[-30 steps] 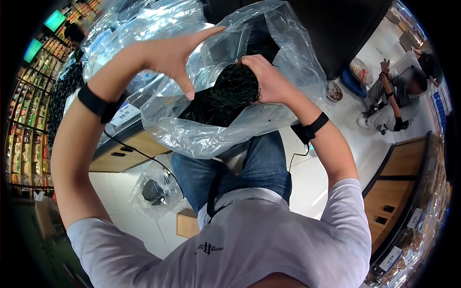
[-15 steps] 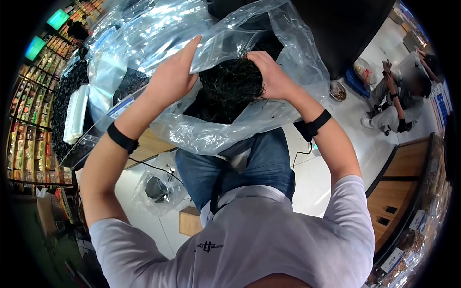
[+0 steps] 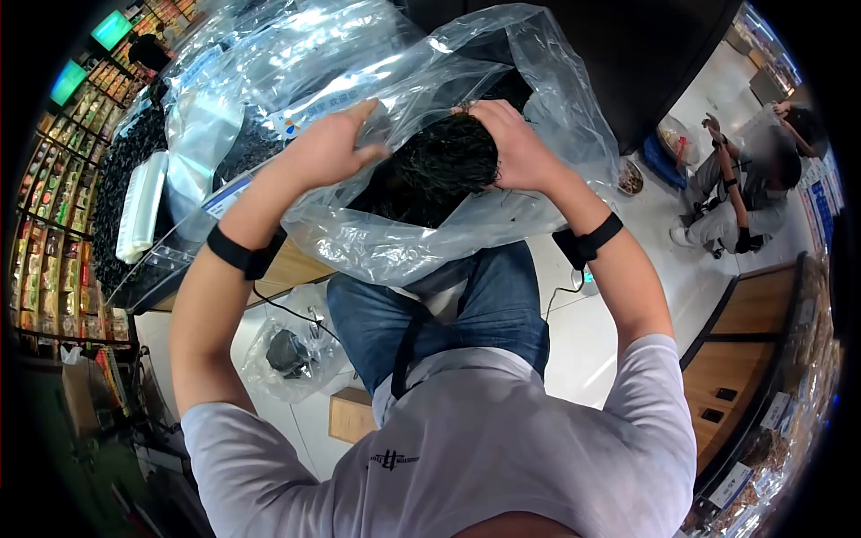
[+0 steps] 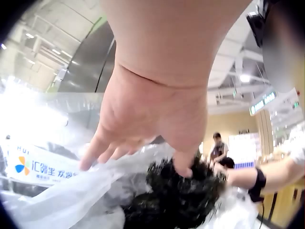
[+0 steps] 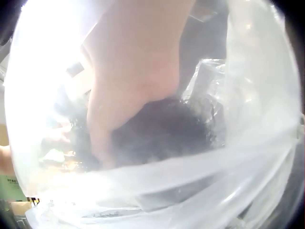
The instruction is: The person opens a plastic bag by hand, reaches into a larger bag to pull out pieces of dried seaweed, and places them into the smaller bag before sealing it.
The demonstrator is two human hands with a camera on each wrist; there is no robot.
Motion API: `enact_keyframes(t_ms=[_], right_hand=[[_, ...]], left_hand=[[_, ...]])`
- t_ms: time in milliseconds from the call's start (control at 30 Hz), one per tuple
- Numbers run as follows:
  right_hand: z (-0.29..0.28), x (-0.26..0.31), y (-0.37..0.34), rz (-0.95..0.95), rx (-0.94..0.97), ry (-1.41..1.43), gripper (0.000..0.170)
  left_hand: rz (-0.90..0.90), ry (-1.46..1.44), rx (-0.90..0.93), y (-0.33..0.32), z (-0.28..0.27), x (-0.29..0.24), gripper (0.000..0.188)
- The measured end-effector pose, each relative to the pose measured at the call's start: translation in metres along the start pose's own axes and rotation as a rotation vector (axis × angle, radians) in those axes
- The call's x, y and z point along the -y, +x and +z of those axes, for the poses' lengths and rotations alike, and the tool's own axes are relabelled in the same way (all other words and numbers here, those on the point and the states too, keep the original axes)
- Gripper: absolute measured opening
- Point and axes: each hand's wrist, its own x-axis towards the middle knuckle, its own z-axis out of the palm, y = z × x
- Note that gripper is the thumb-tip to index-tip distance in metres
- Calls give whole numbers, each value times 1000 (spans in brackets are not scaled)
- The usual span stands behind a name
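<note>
A round clump of dark dried seaweed point(image 3: 448, 156) is held up in the mouth of a large clear plastic bag point(image 3: 386, 253). My right hand point(image 3: 516, 148) grips the clump at its right side, fingers over the top edge and thumb low. More dark seaweed point(image 3: 395, 202) lies inside the bag under it. On the bag's left side my left hand point(image 3: 327, 148) is spread, thumb apart from the fingers. In the left wrist view the left thumb overlaps the seaweed clump point(image 4: 183, 195). Bag plastic blurs the right hand point(image 5: 128, 95) in the right wrist view.
To the left, clear plastic packaging point(image 3: 314, 54) and a rolled bag bundle point(image 3: 143, 206) lie on a bin of black dried goods point(image 3: 126, 161). A small bagged dark item point(image 3: 287, 351) and a wooden box point(image 3: 352, 415) are on the floor. Another person point(image 3: 749, 184) squats at right.
My left hand went from widely spread over the bag's left side to flatter against its edge, then opened its thumb again. The right hand keeps the seaweed clump, shifted slightly right.
</note>
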Motion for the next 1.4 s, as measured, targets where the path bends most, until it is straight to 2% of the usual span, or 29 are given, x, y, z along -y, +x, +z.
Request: enact_keyframes(t_ms=[67,100,167,200,233,300,333,367,433,467,500,567,600,633,700,733,800,900,933,1033,1100,1167,1200,1233,1300,1333,1400], right_hand=[[0,3,3,3,16,-26,83],[2,3,3,5,19,-25,83],[5,3,3,2,-26,-37,80],[5,5,4,1,-25,-36,80],[6,7,5,-6,-13,-47,81],[6,9,6,-11,-7,-63,81],[8,10,6,-12,12,-90,82],[10,11,5,-13,32,-115,83],[11,15,7,-2,35,-120,85],[11,17,7,-5,53,-147,78],[11,20,7,-7,73,-172,71],[12,21,8,-13,72,-178,71],[14,23,8,-22,77,-176,72],[15,24,8,-16,72,-177,72],[15,26,9,-58,54,-246,76],[16,28,9,-57,46,-242,74],[17,32,9,-53,55,-236,75],[22,31,8,-75,37,-256,75],[22,33,9,-74,57,-262,75],[20,35,8,-69,59,-269,74],[22,34,6,-79,76,-267,74],[24,33,2,-76,75,-273,73],[24,34,1,-68,73,-270,73],[24,33,-1,-61,72,-266,73],[23,32,-2,-53,79,-259,73],[22,32,-2,-43,83,-257,73],[20,31,-2,-33,78,-242,73]], left_hand=[[152,-186,-90,-9,-9,3,100],[152,-189,-88,-5,-18,0,100],[-100,-506,-76,10,-35,-13,106],[-154,-377,-137,16,-39,-21,95],[-156,-378,-137,21,-44,-27,95],[-233,-72,33,33,-54,-38,87],[-169,33,-101,39,-45,-41,63],[-166,34,-99,46,-37,-43,63],[292,390,-581,55,-33,-55,43],[518,472,-650,63,-34,-60,25],[523,472,-650,66,-29,-64,25],[404,512,-207,76,-15,-72,16],[331,584,-107,82,-13,-76,13],[337,587,-106,85,-11,-79,13],[47,480,-24,91,-8,-82,16],[52,485,-27,96,-9,-80,16],[196,424,124,114,-14,-73,18],[217,331,111,155,-9,-63,18],[168,246,56,163,-4,-58,20],[145,268,4,171,7,-59,27],[91,228,-33,168,6,-63,31],[-31,40,-98,163,-4,-63,39],[-89,-46,-23,161,-15,-62,50],[-91,-47,-23,162,-13,-57,50],[-91,42,-216,159,-13,-50,44],[-92,41,-214,155,-14,-51,44],[-140,66,-154,147,-17,-52,59]])
